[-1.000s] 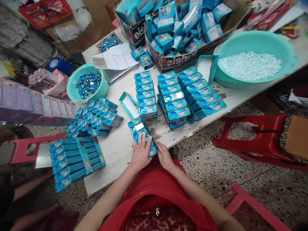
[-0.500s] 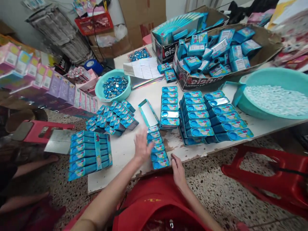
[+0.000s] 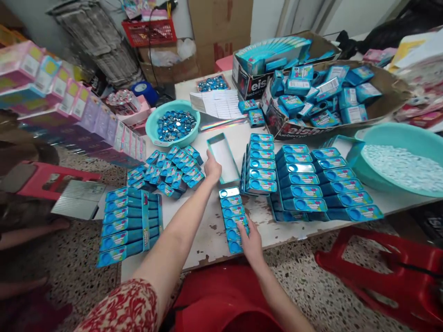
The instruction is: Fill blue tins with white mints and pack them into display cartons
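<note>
The right hand (image 3: pixel 251 240) rests at the near end of the row of boxes (image 3: pixel 232 216), its grip half open, thumb over the tops and fingers along the right side; it lifts nothing. The row stands lined up on the counter (image 3: pixel 207 230), outside any tray. Left of the row, a banded bundle (image 3: pixel 117 226) looks finished; right of it, three stacks (image 3: pixel 299 180) stand in neat columns and seem already grouped. Just beyond the row's far end, the left hand (image 3: pixel 212 168) is at the wall of a tray (image 3: pixel 224 180) whose white bottom shows; whether its grip closes on the wall, I cannot tell. That tray looks still to be filled. Farther left of the row, a pile of boxes (image 3: pixel 173 168) appears unsorted, and well beyond the row a carton (image 3: pixel 318 131) holds many more.
</note>
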`<state>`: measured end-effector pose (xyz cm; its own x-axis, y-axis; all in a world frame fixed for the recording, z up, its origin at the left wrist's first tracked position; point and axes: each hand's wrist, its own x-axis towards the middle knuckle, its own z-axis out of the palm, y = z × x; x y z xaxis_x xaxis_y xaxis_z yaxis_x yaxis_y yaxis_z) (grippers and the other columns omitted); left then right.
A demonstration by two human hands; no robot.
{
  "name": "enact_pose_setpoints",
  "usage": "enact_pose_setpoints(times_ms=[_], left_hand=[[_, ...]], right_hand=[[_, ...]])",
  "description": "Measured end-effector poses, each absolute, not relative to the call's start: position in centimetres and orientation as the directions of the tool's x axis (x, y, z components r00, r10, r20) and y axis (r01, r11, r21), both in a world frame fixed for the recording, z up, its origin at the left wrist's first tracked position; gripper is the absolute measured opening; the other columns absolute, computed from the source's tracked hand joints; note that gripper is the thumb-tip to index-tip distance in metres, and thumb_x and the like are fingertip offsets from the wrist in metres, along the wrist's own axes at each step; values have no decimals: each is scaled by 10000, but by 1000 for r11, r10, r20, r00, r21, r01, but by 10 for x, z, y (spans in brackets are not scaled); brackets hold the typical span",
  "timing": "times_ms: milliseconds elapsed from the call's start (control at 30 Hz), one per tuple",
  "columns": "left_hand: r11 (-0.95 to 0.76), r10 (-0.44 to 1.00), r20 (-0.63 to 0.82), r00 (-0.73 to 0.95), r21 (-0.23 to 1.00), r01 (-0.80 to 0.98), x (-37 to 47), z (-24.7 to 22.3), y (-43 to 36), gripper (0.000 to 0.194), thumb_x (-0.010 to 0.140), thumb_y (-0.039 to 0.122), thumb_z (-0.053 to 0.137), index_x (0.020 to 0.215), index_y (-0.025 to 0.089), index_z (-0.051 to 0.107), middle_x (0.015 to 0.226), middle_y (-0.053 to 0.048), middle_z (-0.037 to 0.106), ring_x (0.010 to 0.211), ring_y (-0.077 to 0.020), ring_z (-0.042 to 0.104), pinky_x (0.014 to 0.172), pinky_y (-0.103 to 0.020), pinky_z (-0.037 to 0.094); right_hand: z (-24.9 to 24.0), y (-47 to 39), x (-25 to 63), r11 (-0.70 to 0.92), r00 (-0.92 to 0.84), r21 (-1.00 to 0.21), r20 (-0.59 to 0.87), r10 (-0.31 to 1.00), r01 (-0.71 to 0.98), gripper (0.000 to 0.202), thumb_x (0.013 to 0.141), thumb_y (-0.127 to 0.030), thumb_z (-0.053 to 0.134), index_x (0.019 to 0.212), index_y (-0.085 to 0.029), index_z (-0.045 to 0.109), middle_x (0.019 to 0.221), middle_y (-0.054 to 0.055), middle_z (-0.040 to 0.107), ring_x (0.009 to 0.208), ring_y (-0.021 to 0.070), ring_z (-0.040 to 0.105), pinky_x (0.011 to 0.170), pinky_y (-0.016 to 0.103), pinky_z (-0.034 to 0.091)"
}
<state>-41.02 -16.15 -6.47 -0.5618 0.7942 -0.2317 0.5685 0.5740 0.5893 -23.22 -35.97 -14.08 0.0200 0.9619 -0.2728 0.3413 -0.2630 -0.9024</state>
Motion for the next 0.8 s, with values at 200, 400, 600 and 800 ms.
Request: enact_pose_setpoints(times_ms=[200, 400, 600, 800], left_hand=[[391, 806, 156, -570, 582, 713, -450, -2, -283, 624, 882, 266, 398, 1459, 191, 175, 1208, -109, 601, 967, -241, 629, 813, -331, 476], [654, 755, -272, -596, 377, 656, -471, -88, -445, 542, 856, 212, 370, 1390, 167, 291, 1035, -117, 685, 820, -250, 674, 697, -336, 489], [584, 798, -340, -497, 232, 778, -469, -110, -417, 508, 886, 280, 395, 1369, 131, 353, 1047, -145, 669, 950, -266, 642, 808, -369, 478], [261, 964, 20, -266, 139, 955, -503, -81, -286, 953, 748, 651, 522, 1469, 121, 195, 1523, -214, 182, 1419, -359, 83, 1110, -563, 84]], right_hand=[[-143, -364, -232, -244, 30, -884, -254, 967, 398, 604, 823, -601, 461, 1213, -155, 576, 1230, 160, 598, 1154, 300, 529, 993, 466, 395], [-147, -356, -239, -213, 53, -871, -212, 976, 443, 637, 819, -621, 438, 1189, -125, 584, 1192, 182, 603, 1116, 312, 539, 968, 458, 404], [-142, -324, -255, -144, 26, -859, -151, 988, 491, 566, 843, -582, 424, 1162, -147, 595, 1110, 159, 639, 1033, 288, 572, 899, 421, 440], [-117, -334, -261, 127, 55, -733, 219, 974, 668, 506, 884, -478, 465, 1225, -110, 528, 1171, 197, 571, 1126, 307, 504, 940, 487, 390]])
